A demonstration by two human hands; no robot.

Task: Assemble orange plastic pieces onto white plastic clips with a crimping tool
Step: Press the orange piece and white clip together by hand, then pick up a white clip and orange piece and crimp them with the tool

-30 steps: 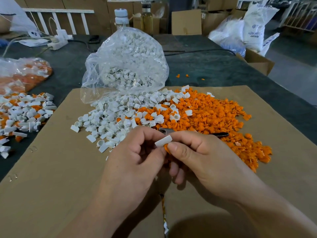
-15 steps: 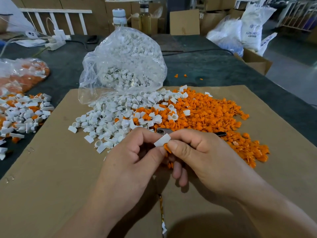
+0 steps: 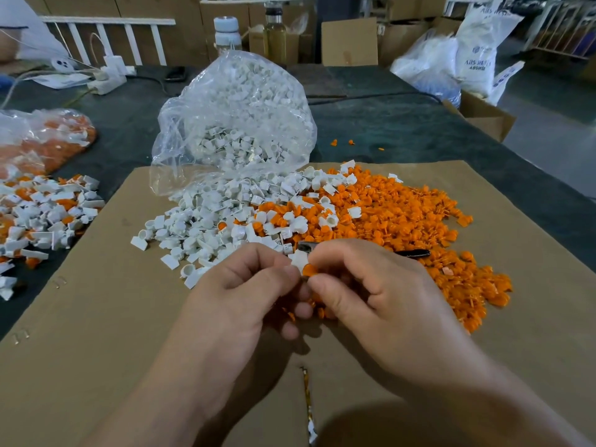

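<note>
As the two hands work close together over the cardboard sheet (image 3: 96, 317), the thing to notice is that the white clip (image 3: 298, 260) has been turned since a second ago. Then it showed as a long slanted bar across the thumbs, with only a sliver of orange under it. Now it shows a shorter, squarer face, and the orange piece (image 3: 310, 270) sits round and plain against its lower right corner, touching it. The left hand (image 3: 245, 295) pinches the clip between thumb and forefinger, narrow and tight; the right hand (image 3: 371, 295) pinches the orange piece the same way, thumb below. I'd say the piece is being lined up or pushed into the clip by finger, and the squeeze with the tool is not yet done. The crimping tool (image 3: 416, 253) lies just behind the knuckles, its metal nose near the clip and its dark handle out over the heap of orange pieces (image 3: 403, 217); whether the right hand has any hold of it I cannot tell. The loose white clips (image 3: 206, 224) and their clear bag (image 3: 235, 124) sit where they were, beyond the hands.
</note>
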